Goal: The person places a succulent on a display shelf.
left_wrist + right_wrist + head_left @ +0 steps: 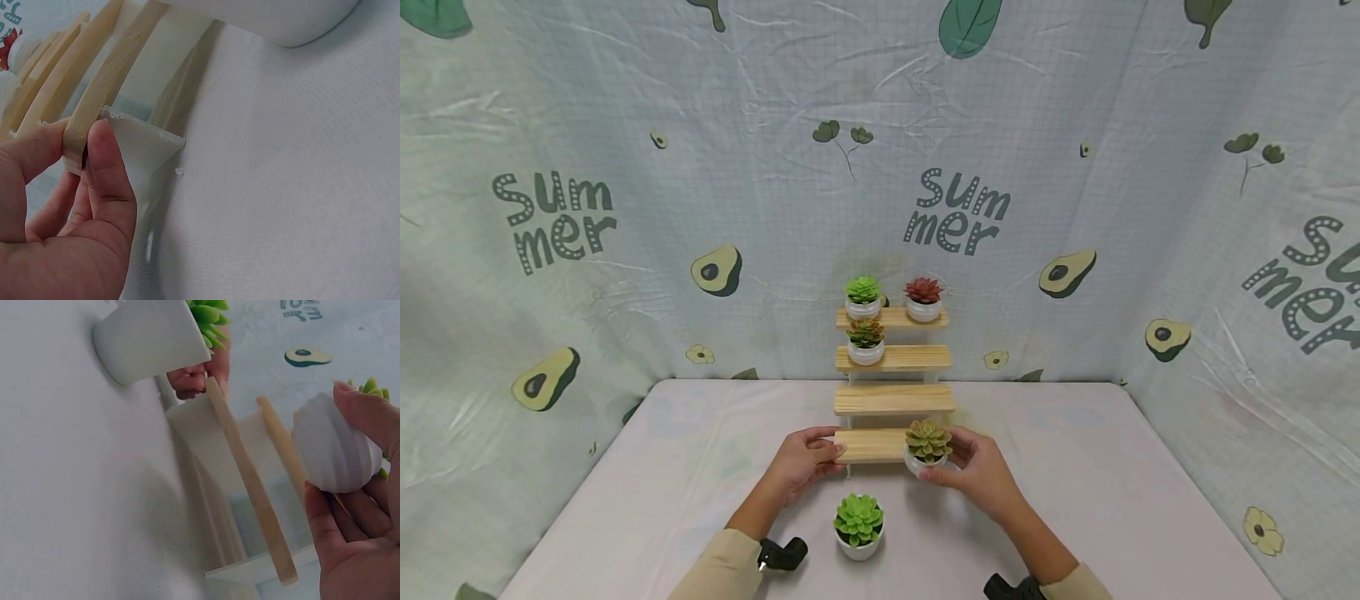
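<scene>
My left hand point(807, 463) pinches the left end of the lowest wooden step of a tiered plant stand point(868, 447); in the left wrist view the thumb and fingers point(109, 165) clasp the wood from both sides. My right hand point(981, 471) grips a white ribbed pot point(334, 447) holding a yellowish-green succulent point(928, 440). In the head view this pot overlaps the right end of the lowest step. The right wrist view has it tilted between thumb and fingers, with the wooden steps beside it.
Nearer me on the white table point(700, 500) stands a potted bright green succulent point(859, 523). On the top step are a green succulent point(862, 292) and a red one point(923, 293). A brownish-green succulent point(866, 337) sits one step below, at left. A printed curtain point(775, 208) hangs behind.
</scene>
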Available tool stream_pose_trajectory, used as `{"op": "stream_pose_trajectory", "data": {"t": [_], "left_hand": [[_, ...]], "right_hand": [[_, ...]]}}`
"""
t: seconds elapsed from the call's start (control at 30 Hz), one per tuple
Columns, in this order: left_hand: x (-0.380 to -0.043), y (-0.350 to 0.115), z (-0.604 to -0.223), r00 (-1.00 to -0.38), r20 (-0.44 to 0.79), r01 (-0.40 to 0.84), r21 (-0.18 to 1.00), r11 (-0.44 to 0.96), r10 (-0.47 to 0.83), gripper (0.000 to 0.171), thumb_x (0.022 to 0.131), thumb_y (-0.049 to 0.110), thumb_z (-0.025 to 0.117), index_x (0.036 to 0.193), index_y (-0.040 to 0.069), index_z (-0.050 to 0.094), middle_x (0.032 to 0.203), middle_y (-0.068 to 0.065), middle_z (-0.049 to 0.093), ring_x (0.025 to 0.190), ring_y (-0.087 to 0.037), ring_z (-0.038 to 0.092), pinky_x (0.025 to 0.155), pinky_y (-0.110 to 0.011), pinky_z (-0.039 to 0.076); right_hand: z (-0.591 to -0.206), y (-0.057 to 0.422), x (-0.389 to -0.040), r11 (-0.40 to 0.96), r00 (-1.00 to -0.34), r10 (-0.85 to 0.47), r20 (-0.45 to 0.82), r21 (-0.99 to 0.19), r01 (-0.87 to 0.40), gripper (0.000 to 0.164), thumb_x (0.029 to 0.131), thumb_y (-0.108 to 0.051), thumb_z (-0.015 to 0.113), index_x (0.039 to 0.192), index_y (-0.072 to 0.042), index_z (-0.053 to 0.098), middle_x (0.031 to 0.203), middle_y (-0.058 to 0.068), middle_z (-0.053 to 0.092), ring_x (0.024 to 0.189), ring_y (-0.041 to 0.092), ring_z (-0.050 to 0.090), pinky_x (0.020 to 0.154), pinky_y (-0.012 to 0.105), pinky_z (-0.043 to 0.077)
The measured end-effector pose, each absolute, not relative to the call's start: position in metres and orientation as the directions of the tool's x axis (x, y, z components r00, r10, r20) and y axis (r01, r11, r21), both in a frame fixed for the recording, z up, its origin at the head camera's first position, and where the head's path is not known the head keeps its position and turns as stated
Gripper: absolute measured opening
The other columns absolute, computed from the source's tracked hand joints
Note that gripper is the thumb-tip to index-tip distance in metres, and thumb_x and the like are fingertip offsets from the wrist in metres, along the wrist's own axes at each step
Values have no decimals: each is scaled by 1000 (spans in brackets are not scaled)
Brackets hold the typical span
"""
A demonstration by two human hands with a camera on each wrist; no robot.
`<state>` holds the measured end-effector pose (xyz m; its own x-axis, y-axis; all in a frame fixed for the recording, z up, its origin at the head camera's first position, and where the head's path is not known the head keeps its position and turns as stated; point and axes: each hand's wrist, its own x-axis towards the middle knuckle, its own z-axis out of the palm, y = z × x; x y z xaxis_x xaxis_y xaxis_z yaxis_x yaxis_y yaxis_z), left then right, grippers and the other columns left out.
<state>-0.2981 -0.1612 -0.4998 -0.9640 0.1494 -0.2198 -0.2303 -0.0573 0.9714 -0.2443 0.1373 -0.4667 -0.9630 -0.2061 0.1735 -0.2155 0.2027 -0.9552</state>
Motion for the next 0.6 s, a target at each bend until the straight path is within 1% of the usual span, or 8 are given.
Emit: {"op": "stream_pose_trajectory", "data": {"t": [0.27, 0.37, 0.6], "left_hand": [[-300, -160, -503, -966, -209, -220, 974, -57, 150, 47, 95, -2, 68, 139, -9, 53, 94, -8, 67, 77, -15, 68, 70, -29, 64], [-299, -160, -502, -965, -210, -221, 974, -56, 154, 47, 95, -2, 68, 139, -9, 53, 94, -8, 67, 77, -15, 68, 70, -29, 64], [-299, -160, -501, -963, -215, -227, 972, -56, 159, 47, 96, -1, 68, 139, -9, 53, 94, -8, 67, 78, -15, 69, 71, -28, 64]], "right_hand": [[-457, 136, -252, 210, -959, -198, 202, -947, -243, 63, 76, -16, 92, 133, -7, 65, 133, 15, 67, 125, 23, 65, 104, 23, 54], [-456, 137, -256, 214, -955, -201, 217, -942, -259, 63, 77, -15, 91, 133, -7, 65, 133, 15, 67, 125, 23, 65, 105, 23, 53], [-446, 136, -270, 244, -960, -166, 226, -934, -262, 59, 77, -21, 92, 130, -10, 67, 130, 11, 69, 121, 21, 67, 103, 24, 55]]}}
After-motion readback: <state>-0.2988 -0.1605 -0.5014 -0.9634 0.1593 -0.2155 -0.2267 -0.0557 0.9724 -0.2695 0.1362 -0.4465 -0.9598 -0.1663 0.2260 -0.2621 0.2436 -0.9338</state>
